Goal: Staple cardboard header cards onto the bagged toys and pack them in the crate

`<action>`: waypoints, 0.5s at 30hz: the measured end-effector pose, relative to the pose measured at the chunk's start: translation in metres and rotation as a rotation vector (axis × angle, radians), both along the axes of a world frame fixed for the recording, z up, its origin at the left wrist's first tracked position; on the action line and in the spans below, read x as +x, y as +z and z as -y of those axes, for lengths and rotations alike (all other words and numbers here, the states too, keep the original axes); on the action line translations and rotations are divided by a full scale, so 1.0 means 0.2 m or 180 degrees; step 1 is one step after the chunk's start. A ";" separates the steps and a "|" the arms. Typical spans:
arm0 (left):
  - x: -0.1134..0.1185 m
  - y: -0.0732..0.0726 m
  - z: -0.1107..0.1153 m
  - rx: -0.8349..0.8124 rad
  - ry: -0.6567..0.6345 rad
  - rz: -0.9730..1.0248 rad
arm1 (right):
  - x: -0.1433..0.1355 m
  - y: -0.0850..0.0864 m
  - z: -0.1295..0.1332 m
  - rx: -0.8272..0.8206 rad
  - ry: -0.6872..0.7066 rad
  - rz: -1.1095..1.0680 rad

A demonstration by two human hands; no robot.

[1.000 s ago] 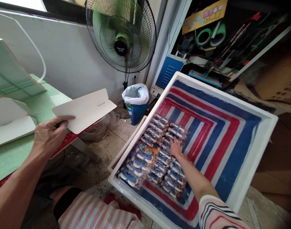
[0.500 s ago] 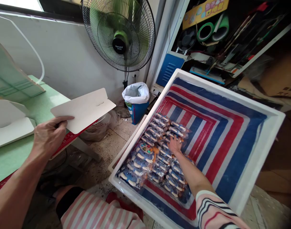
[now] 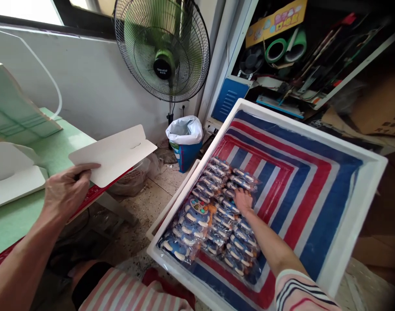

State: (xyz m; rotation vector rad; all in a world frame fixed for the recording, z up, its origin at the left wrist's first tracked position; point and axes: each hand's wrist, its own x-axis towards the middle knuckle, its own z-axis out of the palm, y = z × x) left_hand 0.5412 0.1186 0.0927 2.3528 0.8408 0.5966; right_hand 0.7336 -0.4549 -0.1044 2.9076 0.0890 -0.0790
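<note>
A large white rectangular tray with a raised rim point(image 3: 314, 134) stands before the person, lined with a sheet striped in red, white and blue point(image 3: 327, 216). In the left part of the tray, rows of blue-and-white items in clear, shiny plastic packets point(image 3: 216, 216) lie close together, overlapping; one of them shows a panel with coloured dots, and bits of orange show among them.

The right hand point(image 3: 243, 201) is inside the tray, at the inner edge of these packets, its fingers partly bent and pointing down onto them. The fingertips are hard to make out among the plastic, so I cannot tell whether it grips a packet or only rests there.

The left hand point(image 3: 66, 190) is well to the left of the tray, closed in a pinch on the near left corner of a folded white card with a small slit point(image 3: 113, 153), thumb and forefinger pressed together. The card is held out towards the tray, clear of it. Farther left of the tray, a second folded white card point(image 3: 12, 172) lies on a pale green tabletop with a red edge point(image 3: 67, 134).

Beyond the tray's far left side are a blue bag with a white folded-over top point(image 3: 186, 149) and a black-caged standing fan point(image 3: 162, 69).
</note>
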 end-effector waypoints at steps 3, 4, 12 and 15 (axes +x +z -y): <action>0.01 0.00 0.00 0.0084 0.0075 -0.0024 | -0.04 0.02 0.00 -0.0023 0.0164 0.0102; 0.01 0.00 0.00 0.0110 0.0080 -0.0040 | -0.05 0.03 -0.01 -0.0054 0.0252 0.0170; 0.01 0.01 0.00 0.0136 0.0137 -0.0272 | 0.08 0.10 0.04 -0.0291 0.0350 0.0401; 0.01 0.01 0.01 0.0070 0.0145 -0.0267 | 0.15 0.08 0.09 -0.0184 0.0305 0.0093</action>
